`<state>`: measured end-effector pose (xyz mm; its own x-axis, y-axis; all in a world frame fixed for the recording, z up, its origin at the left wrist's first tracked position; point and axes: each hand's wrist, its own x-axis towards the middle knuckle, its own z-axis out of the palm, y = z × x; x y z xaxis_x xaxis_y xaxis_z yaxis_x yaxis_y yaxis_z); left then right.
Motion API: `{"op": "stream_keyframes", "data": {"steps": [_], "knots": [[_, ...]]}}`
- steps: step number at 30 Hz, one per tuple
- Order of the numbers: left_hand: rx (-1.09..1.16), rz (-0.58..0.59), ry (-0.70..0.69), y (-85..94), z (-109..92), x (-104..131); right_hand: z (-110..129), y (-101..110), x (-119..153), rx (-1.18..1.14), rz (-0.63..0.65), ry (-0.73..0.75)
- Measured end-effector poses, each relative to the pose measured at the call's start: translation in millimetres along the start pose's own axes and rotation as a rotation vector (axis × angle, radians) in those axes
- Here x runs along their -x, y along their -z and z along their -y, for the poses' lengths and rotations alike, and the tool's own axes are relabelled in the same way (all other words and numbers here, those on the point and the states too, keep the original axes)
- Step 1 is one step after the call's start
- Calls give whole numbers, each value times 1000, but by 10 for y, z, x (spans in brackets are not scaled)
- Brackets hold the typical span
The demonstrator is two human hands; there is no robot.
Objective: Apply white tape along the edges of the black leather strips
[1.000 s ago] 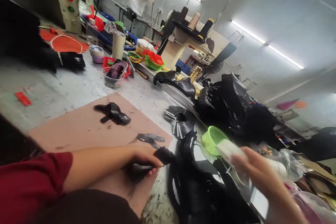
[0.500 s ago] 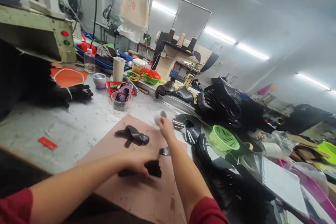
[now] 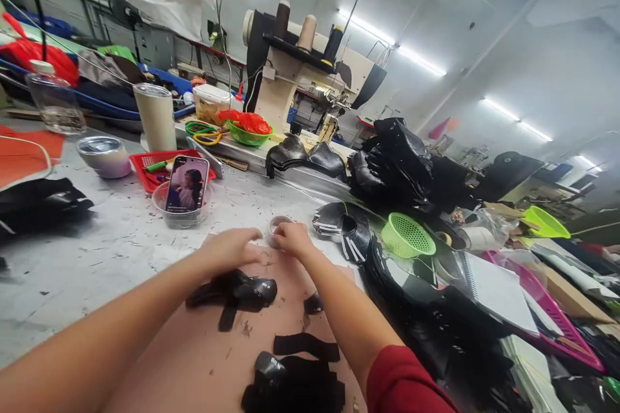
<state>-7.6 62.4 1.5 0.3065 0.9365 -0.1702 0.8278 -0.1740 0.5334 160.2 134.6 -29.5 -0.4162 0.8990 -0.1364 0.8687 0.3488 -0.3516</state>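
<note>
Fingers of right hand (image 3: 293,239) pinch round tape roll (image 3: 277,224); left hand (image 3: 232,246) rests loose.

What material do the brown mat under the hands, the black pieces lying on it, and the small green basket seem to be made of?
The brown mat looks like matte card or fibreboard: flat, dull, scuffed and stained. The black pieces seem leather or synthetic leather: thin, flexible, with a soft sheen along their curved edges. The green basket looks like moulded plastic: bright uniform colour, a regular perforated mesh and a smooth rim.
</note>
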Motion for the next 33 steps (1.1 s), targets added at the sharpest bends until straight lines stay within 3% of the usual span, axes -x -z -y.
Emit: {"op": "stream_keyframes", "data": {"steps": [3,9,17,22,24,26,29,33], "knots": [[-20,-11,42,18,184,-409,-19,-31,13,-15,-29,20],[44,-1,-60,-260,167,-928,-44,-79,38,-142,-88,41],[64,17,-56,-313,204,-999,-225,5,77,-708,-241,-18],[5,29,-78,-355,281,-1026,-487,192,538,-1105,-556,-57],[-49,27,-86,-345,263,-1045,-559,224,761,-1335,-620,-64],[-102,1,-107,-331,153,-1057,-601,225,900,-1519,-622,-76],[-159,-43,-246,-387,-213,-1056,-628,230,915,-1567,-591,-98],[-254,-6,-401,-657,-795,-1056,-596,345,862,-1619,-594,-90]]}}
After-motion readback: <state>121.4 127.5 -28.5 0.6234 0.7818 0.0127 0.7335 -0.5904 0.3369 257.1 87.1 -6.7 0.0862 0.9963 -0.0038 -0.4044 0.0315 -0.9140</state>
